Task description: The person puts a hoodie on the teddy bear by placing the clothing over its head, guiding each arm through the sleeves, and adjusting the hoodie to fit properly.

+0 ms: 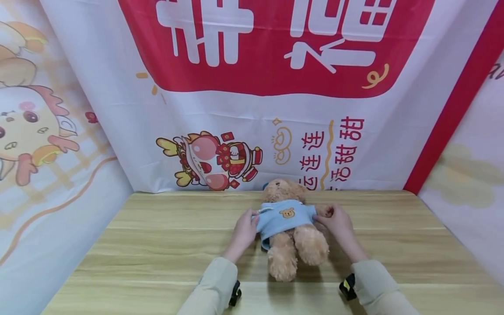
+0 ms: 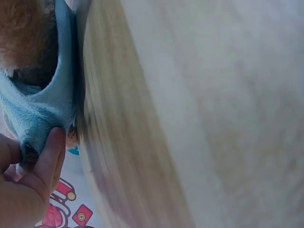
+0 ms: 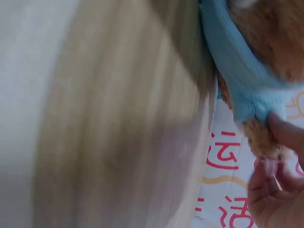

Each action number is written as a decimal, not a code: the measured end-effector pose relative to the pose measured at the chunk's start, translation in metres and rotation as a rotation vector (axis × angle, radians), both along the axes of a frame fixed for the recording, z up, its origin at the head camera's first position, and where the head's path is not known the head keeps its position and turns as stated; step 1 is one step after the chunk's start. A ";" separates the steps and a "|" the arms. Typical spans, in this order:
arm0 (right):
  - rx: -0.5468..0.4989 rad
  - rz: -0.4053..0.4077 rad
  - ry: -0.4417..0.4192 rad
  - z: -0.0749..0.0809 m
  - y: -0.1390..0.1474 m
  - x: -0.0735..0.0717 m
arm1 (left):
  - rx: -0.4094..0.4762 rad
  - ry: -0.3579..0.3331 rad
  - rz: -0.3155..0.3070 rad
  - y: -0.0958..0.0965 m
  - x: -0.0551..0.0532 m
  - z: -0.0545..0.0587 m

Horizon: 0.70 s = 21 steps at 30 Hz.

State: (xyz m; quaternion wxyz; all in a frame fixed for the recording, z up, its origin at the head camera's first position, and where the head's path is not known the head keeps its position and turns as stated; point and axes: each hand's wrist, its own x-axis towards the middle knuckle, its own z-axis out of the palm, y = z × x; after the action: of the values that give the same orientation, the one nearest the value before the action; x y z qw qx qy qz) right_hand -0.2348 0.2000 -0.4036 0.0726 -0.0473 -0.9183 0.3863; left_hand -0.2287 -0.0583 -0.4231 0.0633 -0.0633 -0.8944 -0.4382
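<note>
A brown teddy bear [image 1: 282, 258] in a light blue hooded shirt [image 1: 277, 218] lies on its back on the table, its legs toward the person. My left hand [image 1: 246, 227] pinches the sleeve on the bear's left-side edge in the head view. In the left wrist view, thumb and fingers [image 2: 50, 159] close on the blue cloth. My right hand [image 1: 339, 225] grips the opposite arm [image 1: 323, 211], which sticks out of its sleeve. Up close in the right wrist view, the thumb [image 3: 287, 133] presses by the cuff and fingertips hold the furry paw [image 3: 266, 142].
The wood-grain table [image 1: 157, 245] ends at a white and red printed cloth [image 1: 220, 105] hanging behind it. The bear's head lies close to that back edge. Printed cloths [image 1: 59, 183] also hang at the left and right sides.
</note>
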 end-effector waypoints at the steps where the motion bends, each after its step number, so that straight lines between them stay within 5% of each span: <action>1: 0.002 -0.019 0.024 0.000 -0.002 0.002 | 0.013 0.000 0.004 -0.001 0.000 -0.001; 8: 0.047 0.012 0.044 -0.002 -0.012 0.005 | 0.116 -0.083 -0.010 -0.002 -0.001 0.003; 17: 0.126 0.121 0.079 -0.002 -0.010 0.006 | 0.067 -0.068 0.007 -0.001 0.001 0.006; 21: 0.197 0.133 0.026 -0.004 -0.006 0.004 | 0.041 -0.065 0.056 -0.002 0.000 0.006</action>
State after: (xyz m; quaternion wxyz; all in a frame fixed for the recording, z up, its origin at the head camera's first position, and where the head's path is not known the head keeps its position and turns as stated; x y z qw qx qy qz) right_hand -0.2309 0.1940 -0.4072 0.0633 0.0259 -0.9519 0.2986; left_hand -0.2284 -0.0603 -0.4168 0.0477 -0.0224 -0.8882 -0.4564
